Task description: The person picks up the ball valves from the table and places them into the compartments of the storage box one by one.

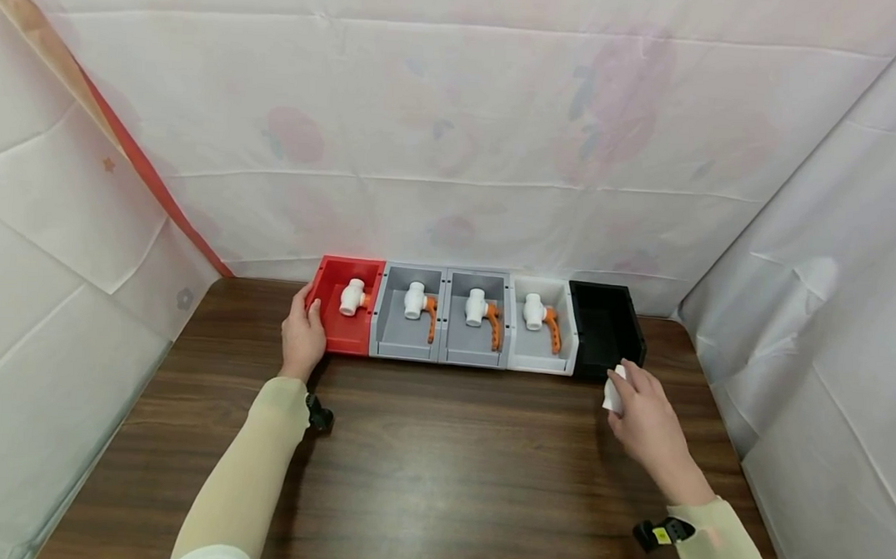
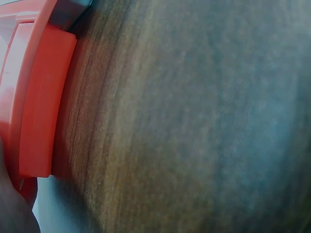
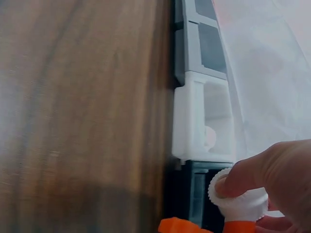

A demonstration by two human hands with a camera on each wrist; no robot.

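Note:
My left hand [image 1: 303,336] grips the left side of a red bin [image 1: 349,344], the leftmost in a joined row. A white plastic ball valve [image 1: 353,297] with an orange handle lies in that bin. Similar valves lie one each in two grey bins [image 1: 407,349] and a white bin [image 1: 538,363]. My right hand [image 1: 648,417] pinches another ball valve [image 3: 243,206] at the front right corner of the black bin [image 1: 604,320]. Its ridged white end and orange handle [image 3: 182,225] show in the right wrist view. No valve shows inside the black bin.
The bins stand along the back of a dark wood table [image 1: 425,454]. Right behind them hangs a pale patterned cloth [image 1: 454,130]. More cloth hangs at the left and right sides, with a red strip [image 1: 145,166] on the left.

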